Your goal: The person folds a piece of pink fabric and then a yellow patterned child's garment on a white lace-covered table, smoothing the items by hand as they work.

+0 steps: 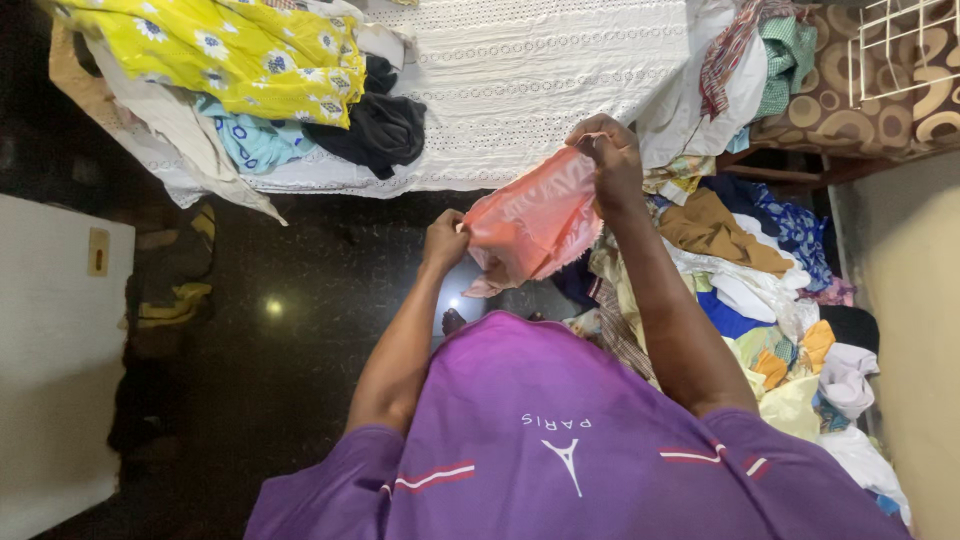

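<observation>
Above dark floor [300, 330], before white-covered bed: one salmon-pink garment [535, 220], held up between two hands.

Left hand [445, 240] clenched on lower left edge of garment; right hand [610, 160] pinching upper corner, higher and nearer bed. Cloth stretched slantwise between both, frayed hem hanging loose underneath. Purple shirt [560, 440] with white and red trim filling foreground. On white eyelet bedspread [540, 70]: yellow floral cloth [240, 50], black garment [385, 130], light blue printed piece [255, 140], cream fabric [170, 120] trailing over edge. At right: heaped mixed laundry [760, 280], mustard-brown, blue, white and orange items among it, touching bed's side. Brown circle-patterned cushion [880, 90] at upper right. White panel [50, 370] at far left.
</observation>
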